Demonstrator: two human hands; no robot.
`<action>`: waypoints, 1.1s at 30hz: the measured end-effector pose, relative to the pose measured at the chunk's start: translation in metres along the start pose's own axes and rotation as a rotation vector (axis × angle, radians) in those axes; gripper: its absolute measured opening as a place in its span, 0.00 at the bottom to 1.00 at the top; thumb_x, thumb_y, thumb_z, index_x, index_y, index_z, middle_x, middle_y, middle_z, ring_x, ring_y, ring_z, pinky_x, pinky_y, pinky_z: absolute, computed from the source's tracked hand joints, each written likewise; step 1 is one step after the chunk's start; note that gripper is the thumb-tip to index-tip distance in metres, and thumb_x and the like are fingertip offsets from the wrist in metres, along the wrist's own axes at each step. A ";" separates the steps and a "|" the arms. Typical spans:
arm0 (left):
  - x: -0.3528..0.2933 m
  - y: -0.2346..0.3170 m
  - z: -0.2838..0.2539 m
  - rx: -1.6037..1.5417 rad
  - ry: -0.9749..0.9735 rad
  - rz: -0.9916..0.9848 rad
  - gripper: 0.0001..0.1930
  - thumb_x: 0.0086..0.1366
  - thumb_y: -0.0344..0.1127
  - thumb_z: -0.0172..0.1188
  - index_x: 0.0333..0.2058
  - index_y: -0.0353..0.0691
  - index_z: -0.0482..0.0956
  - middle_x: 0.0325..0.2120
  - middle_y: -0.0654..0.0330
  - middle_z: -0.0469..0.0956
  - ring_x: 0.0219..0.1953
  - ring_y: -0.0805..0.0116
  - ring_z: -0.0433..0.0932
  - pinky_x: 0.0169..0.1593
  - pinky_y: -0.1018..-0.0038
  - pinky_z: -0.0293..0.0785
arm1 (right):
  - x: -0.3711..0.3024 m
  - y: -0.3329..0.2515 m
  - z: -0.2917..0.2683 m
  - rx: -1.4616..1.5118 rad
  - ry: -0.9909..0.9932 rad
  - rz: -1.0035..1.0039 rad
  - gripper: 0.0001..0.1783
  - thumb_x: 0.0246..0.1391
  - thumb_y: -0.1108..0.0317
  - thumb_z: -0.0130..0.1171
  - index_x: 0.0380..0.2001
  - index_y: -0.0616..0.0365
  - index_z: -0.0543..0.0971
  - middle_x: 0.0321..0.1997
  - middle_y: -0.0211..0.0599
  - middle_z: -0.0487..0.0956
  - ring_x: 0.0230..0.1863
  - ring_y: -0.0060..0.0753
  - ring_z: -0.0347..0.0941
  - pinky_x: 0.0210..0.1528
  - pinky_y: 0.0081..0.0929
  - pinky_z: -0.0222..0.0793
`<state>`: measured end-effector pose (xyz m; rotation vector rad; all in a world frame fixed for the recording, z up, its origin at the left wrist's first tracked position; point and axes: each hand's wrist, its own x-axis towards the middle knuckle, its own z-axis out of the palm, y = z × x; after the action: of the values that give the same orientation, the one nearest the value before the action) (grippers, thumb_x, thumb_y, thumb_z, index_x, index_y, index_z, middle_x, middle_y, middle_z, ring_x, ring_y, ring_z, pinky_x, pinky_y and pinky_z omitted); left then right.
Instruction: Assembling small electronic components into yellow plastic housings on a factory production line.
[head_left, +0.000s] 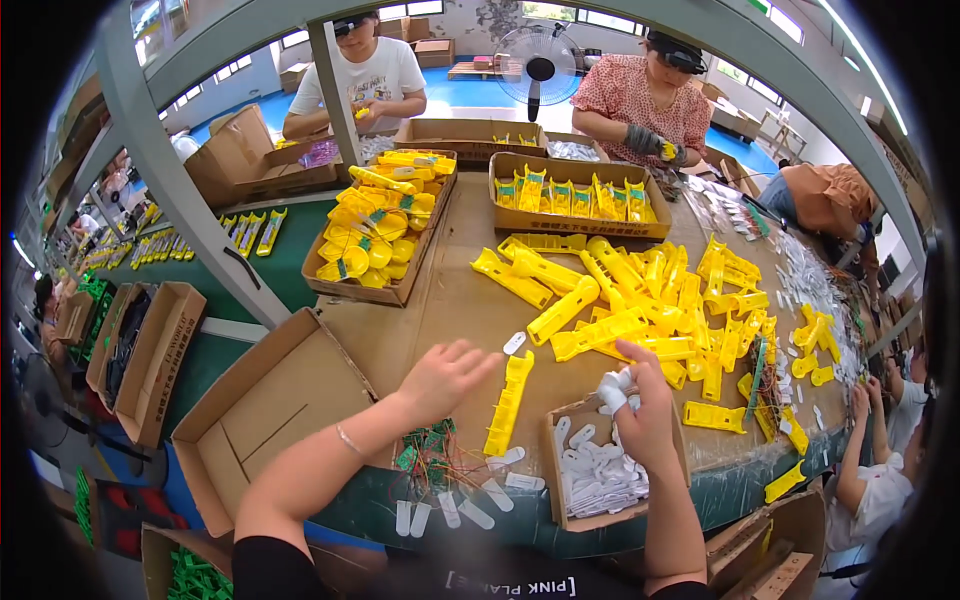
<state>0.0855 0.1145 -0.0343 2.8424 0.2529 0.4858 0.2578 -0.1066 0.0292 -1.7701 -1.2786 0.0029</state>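
My left hand (452,380) is over the table with its fingers stretched out, a little blurred, and nothing shows in it. Just beyond its fingertips lies a small white plastic piece (515,343). Below and to the right of that hand is a single long yellow plastic housing (510,403). My right hand (645,405) is above the far right part of a small cardboard box (556,480) filled with flat white plastic pieces (600,475). White wrapping covers a digit of this hand; its index finger points outward, apart from the wrapped digit, and its other fingers are partly hidden.
Yellow housings (640,310) are heaped at the right. Green circuit boards with wires (430,445) lie near the front edge. An empty cardboard tray (270,400) stands left; filled boxes (580,228) (375,290) stand farther back. A metal post (190,170) rises at left. Co-workers sit across.
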 end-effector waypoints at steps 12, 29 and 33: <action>0.047 -0.010 0.025 0.198 -0.176 0.591 0.07 0.50 0.31 0.53 0.30 0.41 0.72 0.29 0.62 0.71 0.41 0.64 0.71 0.58 0.67 0.57 | -0.055 -0.009 -0.003 0.309 0.032 0.090 0.06 0.47 0.78 0.55 0.30 0.61 0.69 0.35 0.35 0.72 0.36 0.22 0.69 0.38 0.17 0.65; -0.106 0.107 -0.032 -1.874 0.157 -0.683 0.27 0.63 0.34 0.50 0.59 0.36 0.53 0.51 0.56 0.66 0.50 0.67 0.68 0.53 0.71 0.65 | -0.069 -0.059 0.092 1.177 -0.356 0.665 0.10 0.51 0.79 0.53 0.36 0.60 0.66 0.33 0.35 0.75 0.31 0.23 0.74 0.32 0.17 0.71; -0.112 0.107 -0.024 -1.372 0.090 -0.499 0.39 0.58 0.37 0.56 0.62 0.37 0.42 0.52 0.56 0.63 0.51 0.68 0.66 0.52 0.74 0.65 | -0.071 -0.062 0.093 1.180 -0.360 0.638 0.10 0.50 0.78 0.55 0.36 0.62 0.67 0.33 0.36 0.75 0.32 0.24 0.74 0.33 0.19 0.71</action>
<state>-0.0134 -0.0061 -0.0174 1.3651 0.4112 0.4177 0.1342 -0.0961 -0.0172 -1.0296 -0.5966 1.2183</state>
